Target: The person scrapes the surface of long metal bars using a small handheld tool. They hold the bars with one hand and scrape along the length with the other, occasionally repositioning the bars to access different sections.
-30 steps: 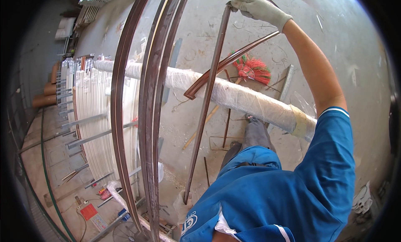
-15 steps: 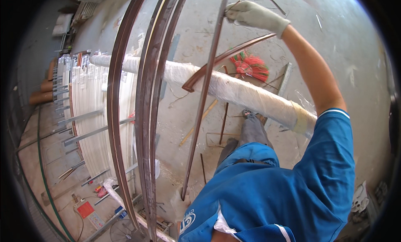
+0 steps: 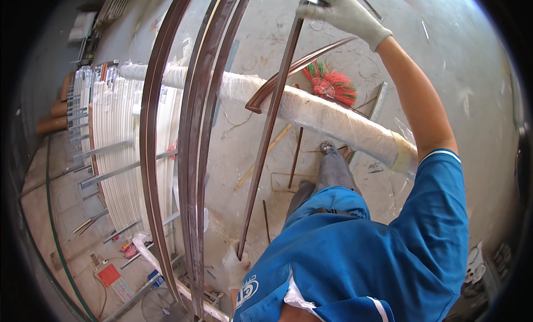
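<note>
A long, narrow dark brown strip (image 3: 272, 111) stretches from the top of the view down toward my body. My right hand (image 3: 347, 16), in a pale work glove, is closed at its upper end. A small black and white object (image 3: 317, 0) shows at those fingers; its kind is unclear. At the strip's lower end is my left hand (image 3: 236, 263), also gloved and closed round it, partly hidden by my blue shirt. To the left, several long brown profiles (image 3: 191, 150) run side by side. A shorter brown profile (image 3: 294, 69) lies crosswise behind the strip.
A long bundle in clear wrap (image 3: 316, 114) crosses below the strip. Behind it sits a red and green bristle broom head (image 3: 331, 86). White profiles (image 3: 119, 155) are stacked on metal rack arms at left. A fan (image 3: 161, 305) stands at lower left.
My right hand has moved slightly up and right along the strip's upper end. The black and white object now shows at its fingers. The left hand remains at the lower end.
</note>
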Demonstrator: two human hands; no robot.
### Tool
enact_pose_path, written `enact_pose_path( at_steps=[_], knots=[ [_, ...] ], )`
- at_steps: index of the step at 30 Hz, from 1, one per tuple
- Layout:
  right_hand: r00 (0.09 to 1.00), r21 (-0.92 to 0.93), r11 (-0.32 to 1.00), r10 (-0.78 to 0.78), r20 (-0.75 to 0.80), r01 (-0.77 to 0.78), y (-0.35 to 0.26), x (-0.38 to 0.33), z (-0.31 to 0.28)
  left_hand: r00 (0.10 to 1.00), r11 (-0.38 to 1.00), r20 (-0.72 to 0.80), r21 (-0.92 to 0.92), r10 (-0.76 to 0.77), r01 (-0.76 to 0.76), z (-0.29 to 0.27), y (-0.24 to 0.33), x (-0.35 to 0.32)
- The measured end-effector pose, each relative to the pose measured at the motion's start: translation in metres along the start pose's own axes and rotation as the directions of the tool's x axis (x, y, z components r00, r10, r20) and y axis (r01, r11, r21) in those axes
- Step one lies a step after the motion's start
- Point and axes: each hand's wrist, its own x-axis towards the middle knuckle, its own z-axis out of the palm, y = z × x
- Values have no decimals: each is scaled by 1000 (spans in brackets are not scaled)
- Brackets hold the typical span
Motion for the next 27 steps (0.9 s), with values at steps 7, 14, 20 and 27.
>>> enact_pose_path(
  at_steps=[7,14,20,27],
  knots=[
    [978,149,973,191,-78,-178,-22,2,-7,1000,997,-17,73,-3,4,1,5,-3],
    [992,329,942,24,128,-65,-93,-59,-49,985,991,116,-11,-131,133,-2,-6,2],
    [991,-323,946,46,128,-2,-92,-72,-47,983,979,143,-148,-116,137,-3,-16,10],
    [999,162,986,32,-9,-30,-1,-19,-13,985,982,156,-159,-78,103,-7,-12,12]
  ],
)
